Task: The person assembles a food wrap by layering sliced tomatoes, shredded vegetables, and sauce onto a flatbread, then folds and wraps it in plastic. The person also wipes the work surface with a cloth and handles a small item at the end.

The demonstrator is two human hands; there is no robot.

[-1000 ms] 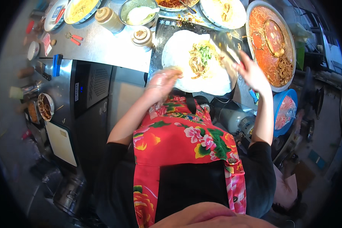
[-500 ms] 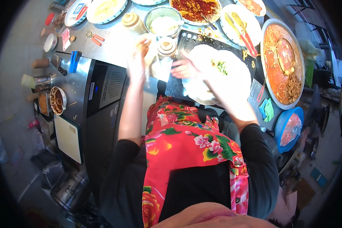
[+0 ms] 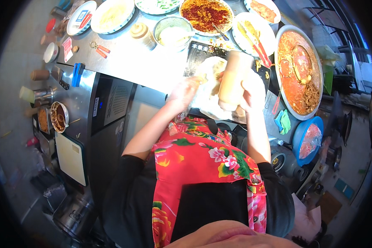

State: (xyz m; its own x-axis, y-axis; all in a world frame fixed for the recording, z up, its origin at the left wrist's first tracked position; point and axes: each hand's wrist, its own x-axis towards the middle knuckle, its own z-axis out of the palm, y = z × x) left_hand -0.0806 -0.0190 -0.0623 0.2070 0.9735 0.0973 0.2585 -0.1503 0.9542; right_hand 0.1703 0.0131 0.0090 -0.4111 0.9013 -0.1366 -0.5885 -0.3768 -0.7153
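Note:
My right hand [image 3: 249,98] is wrapped round a squeeze bottle [image 3: 234,80] of tan sauce, held at a tilt over a thin round pale sheet of food [image 3: 211,99]. Strong light washes out the sheet, which looks like a wrap or flatbread and lies on a black board [image 3: 200,51]. Beside its left edge is my left hand [image 3: 184,93], fingers curled and tips pinched together. A small yellowish spot shows at those tips; glare hides what it is. The bottle covers the middle of the sheet.
Behind the board stand another squeeze bottle [image 3: 141,35], a metal bowl [image 3: 173,31] and a plate of chili flakes [image 3: 206,16]. Tongs [image 3: 258,47] lie across a plate. On the right are a large pan of red stew [image 3: 297,70] and a blue basin [image 3: 308,140].
My right hand has taken hold of the squeeze bottle that stood beside the board and brought it over the sheet. My left hand has come down and right to the sheet's edge.

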